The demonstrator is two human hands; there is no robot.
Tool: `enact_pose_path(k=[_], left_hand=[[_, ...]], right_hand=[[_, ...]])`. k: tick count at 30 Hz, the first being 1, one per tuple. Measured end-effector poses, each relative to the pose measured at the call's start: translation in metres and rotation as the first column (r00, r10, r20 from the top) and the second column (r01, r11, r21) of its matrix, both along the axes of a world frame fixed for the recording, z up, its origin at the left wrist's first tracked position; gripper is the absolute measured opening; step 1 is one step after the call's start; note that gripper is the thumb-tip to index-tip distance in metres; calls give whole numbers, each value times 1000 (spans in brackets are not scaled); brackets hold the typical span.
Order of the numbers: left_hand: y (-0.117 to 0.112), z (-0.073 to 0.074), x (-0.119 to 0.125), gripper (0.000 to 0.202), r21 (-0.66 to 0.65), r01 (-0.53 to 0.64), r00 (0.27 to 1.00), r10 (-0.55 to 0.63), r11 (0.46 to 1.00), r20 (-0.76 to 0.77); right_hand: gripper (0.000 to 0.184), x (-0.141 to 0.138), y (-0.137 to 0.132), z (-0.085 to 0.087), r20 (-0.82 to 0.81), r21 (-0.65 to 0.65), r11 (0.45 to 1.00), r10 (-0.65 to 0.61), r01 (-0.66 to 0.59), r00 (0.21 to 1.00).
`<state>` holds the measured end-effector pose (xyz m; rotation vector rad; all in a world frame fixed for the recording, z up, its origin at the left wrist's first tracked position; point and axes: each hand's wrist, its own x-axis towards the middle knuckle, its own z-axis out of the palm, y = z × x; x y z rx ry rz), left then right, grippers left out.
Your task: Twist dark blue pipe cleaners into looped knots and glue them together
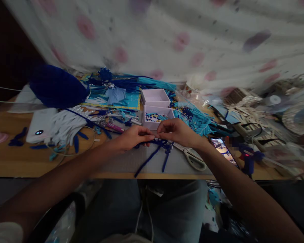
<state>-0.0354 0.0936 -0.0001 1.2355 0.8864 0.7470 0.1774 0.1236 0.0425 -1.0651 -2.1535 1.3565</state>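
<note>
Both hands meet over the table's front, at a craft piece of dark-blue pipe cleaners (150, 160) whose fuzzy ends hang toward me. My left hand (131, 137) pinches it from the left, thumb and fingers together. From the right, my right hand (176, 131) is closed in a pinch close to the left fingertips; what sits between its fingers is too small to make out. Light-handled scissors (195, 160) lie beneath my right wrist. Just beyond the hands, a white box (148, 124) contains small beads and light-blue pieces.
A second white box (154, 103) stands behind. A large dark-blue bundle (57, 87) and white pipe cleaners (66, 127) are at left. Right of my forearm lie a lit phone (224, 151) and a glue gun (248, 162). A patterned curtain (152, 40) hangs behind the table.
</note>
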Motion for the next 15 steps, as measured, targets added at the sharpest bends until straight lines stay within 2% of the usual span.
enact_pose_path(k=[7,11,15], left_hand=[[1,-2,2,22,-40,-52,995,55,998,78],[1,-3,3,25,39,-86,992,82,996,99],[-1,-4,3,25,117,-88,995,83,989,50]], right_hand=[[37,2,-3,6,8,60,998,9,-9,1000],[36,1,-5,6,5,60,998,-26,26,1000],[35,2,-5,8,16,60,998,-23,22,1000]])
